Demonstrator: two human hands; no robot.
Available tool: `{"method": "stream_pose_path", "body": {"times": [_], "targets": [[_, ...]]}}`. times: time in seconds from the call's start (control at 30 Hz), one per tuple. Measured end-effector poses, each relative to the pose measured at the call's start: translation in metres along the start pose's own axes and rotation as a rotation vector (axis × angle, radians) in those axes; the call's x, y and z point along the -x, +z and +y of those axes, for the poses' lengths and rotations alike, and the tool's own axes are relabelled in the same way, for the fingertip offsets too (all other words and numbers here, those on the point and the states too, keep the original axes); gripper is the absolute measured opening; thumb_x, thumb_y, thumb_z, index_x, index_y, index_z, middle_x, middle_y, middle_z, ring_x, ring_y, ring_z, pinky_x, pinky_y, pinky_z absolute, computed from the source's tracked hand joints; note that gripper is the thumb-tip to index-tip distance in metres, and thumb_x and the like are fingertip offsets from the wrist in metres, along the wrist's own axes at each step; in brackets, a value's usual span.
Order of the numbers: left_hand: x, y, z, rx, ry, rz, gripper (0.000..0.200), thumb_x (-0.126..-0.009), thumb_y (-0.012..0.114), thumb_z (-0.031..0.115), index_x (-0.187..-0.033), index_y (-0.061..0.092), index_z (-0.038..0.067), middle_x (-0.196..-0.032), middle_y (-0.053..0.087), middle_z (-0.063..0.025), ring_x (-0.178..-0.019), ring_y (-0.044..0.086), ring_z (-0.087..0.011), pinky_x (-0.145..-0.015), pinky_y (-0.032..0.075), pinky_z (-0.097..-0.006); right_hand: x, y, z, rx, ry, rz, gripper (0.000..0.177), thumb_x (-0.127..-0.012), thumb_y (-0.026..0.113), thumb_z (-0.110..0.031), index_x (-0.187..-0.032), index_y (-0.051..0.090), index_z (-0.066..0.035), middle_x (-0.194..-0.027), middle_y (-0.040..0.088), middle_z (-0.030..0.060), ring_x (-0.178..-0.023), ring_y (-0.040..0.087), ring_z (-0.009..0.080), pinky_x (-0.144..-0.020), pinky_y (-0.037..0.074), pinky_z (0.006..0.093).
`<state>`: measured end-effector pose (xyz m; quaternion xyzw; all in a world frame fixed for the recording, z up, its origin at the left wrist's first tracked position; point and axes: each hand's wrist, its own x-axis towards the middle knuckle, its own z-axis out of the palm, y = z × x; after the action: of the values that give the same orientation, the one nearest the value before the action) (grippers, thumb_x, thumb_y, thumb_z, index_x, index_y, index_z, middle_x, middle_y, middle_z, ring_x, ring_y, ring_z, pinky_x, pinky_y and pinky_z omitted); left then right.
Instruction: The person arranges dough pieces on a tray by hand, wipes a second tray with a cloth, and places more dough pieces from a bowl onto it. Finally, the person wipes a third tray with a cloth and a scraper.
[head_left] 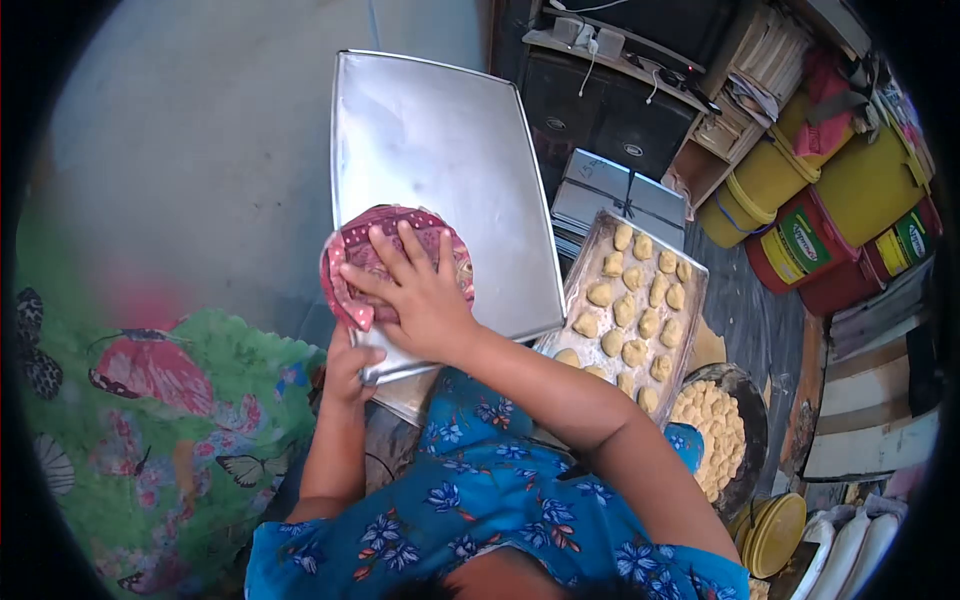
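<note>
Right hand [420,295] flattens rumpled red cloth [352,262] on shiny rectangular tray [440,150].

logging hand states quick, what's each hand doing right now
Left hand: closed on the tray edge.
Right hand: open, flat on the red cloth.

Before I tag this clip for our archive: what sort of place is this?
Probably a small, informal bakery workspace: a baking sheet of shaped dough pieces, a bowl holding more, a bare metal tray under a cloth, and big lidded buckets.
</note>
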<state>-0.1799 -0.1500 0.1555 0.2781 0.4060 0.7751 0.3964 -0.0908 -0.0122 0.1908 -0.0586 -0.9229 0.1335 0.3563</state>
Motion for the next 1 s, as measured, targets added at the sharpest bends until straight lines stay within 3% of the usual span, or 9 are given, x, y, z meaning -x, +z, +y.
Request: {"method": "stream_pose_path", "body": {"times": [0.1,0.27,0.4,0.53,0.57,0.77,0.9,0.93,1.0], "targets": [[0.025,0.002,0.021,-0.076,0.006,0.119,0.089,-0.057,0.063,0.008,-0.141,0.036,0.000,-0.128,0.054,-0.0169,-0.117,0.056,-0.0318,-0.104,0.042,-0.0407,-0.028,-0.006,0.034,-0.033,0.173,0.122,0.057,-0.075,0.070,-0.024,-0.130,0.058,-0.035,-0.137,0.049,0.0100,-0.125,0.044,0.0320,-0.100,0.031,0.0530],[0.046,-0.010,0.029,-0.070,0.072,0.211,0.085,-0.057,0.062,0.011,-0.138,0.039,-0.003,-0.123,0.056,-0.0177,-0.113,0.058,-0.0322,-0.101,0.044,-0.0410,-0.020,-0.010,0.136,0.180,0.578,0.252,0.043,-0.088,0.061,-0.032,-0.131,0.060,-0.029,-0.123,0.052,0.0136,-0.114,0.046,0.0325,-0.093,0.034,0.0456],[0.032,-0.016,0.021,-0.025,0.073,0.200,0.083,-0.058,0.062,0.012,-0.137,0.040,-0.003,-0.124,0.056,-0.0178,-0.115,0.057,-0.0315,-0.101,0.045,-0.0411,0.034,-0.006,0.072,0.304,0.333,0.128,0.055,-0.077,0.068,-0.030,-0.131,0.059,-0.030,-0.119,0.055,0.0124,-0.104,0.053,0.0321,-0.084,0.039,0.0466],[0.020,-0.035,-0.004,0.100,-0.065,0.135,0.085,-0.064,0.065,0.011,-0.142,0.033,-0.001,-0.128,0.055,-0.0202,-0.115,0.058,-0.0317,-0.095,0.049,-0.0388,0.061,-0.001,-0.025,-0.059,-0.087,-0.125,0.061,-0.071,0.072,-0.033,-0.130,0.059,-0.030,-0.130,0.053,0.0096,-0.106,0.053,0.0280,-0.082,0.039,0.0443],[0.020,-0.031,-0.010,0.311,-0.039,0.055,0.084,-0.064,0.066,0.009,-0.141,0.034,-0.002,-0.126,0.055,-0.0192,-0.112,0.060,-0.0295,-0.090,0.052,-0.0342,0.051,0.000,-0.029,-0.065,-0.087,-0.121,0.063,-0.070,0.072,-0.033,-0.131,0.058,-0.032,-0.132,0.052,0.0098,-0.109,0.052,0.0285,-0.084,0.038,0.0445],[0.052,-0.039,0.010,-0.067,-0.073,0.058,0.090,-0.056,0.067,0.006,-0.140,0.036,-0.003,-0.122,0.056,-0.0129,-0.110,0.057,-0.0252,-0.097,0.043,-0.0355,-0.078,-0.003,0.034,-0.025,-0.208,0.122,0.056,-0.072,0.074,-0.031,-0.125,0.060,-0.042,-0.132,0.053,0.0063,-0.110,0.052,0.0282,-0.091,0.036,0.0456],[0.078,-0.047,0.028,-0.164,-0.072,-0.005,0.090,-0.057,0.069,0.007,-0.140,0.037,-0.005,-0.123,0.056,-0.0123,-0.114,0.054,-0.0239,-0.099,0.040,-0.0345,-0.146,-0.012,0.108,-0.035,0.039,0.464,0.035,-0.081,0.069,-0.034,-0.116,0.068,-0.033,-0.126,0.056,0.0095,-0.115,0.049,0.0326,-0.096,0.035,0.0477],[0.083,-0.049,0.030,-0.178,-0.068,-0.015,0.089,-0.057,0.070,0.007,-0.140,0.037,-0.005,-0.123,0.056,-0.0125,-0.115,0.054,-0.0242,-0.099,0.040,-0.0348,-0.149,-0.017,0.116,0.034,0.253,0.507,0.036,-0.082,0.068,-0.031,-0.117,0.067,-0.033,-0.123,0.057,0.0093,-0.114,0.049,0.0318,-0.096,0.035,0.0473],[0.086,-0.052,0.033,-0.132,-0.094,-0.030,0.090,-0.058,0.071,0.008,-0.140,0.036,-0.006,-0.123,0.057,-0.0130,-0.113,0.056,-0.0248,-0.099,0.041,-0.0353,-0.136,-0.011,0.113,0.187,0.262,0.445,0.036,-0.081,0.068,-0.029,-0.116,0.067,-0.032,-0.121,0.057,0.0089,-0.113,0.050,0.0319,-0.094,0.036,0.0486]]}}
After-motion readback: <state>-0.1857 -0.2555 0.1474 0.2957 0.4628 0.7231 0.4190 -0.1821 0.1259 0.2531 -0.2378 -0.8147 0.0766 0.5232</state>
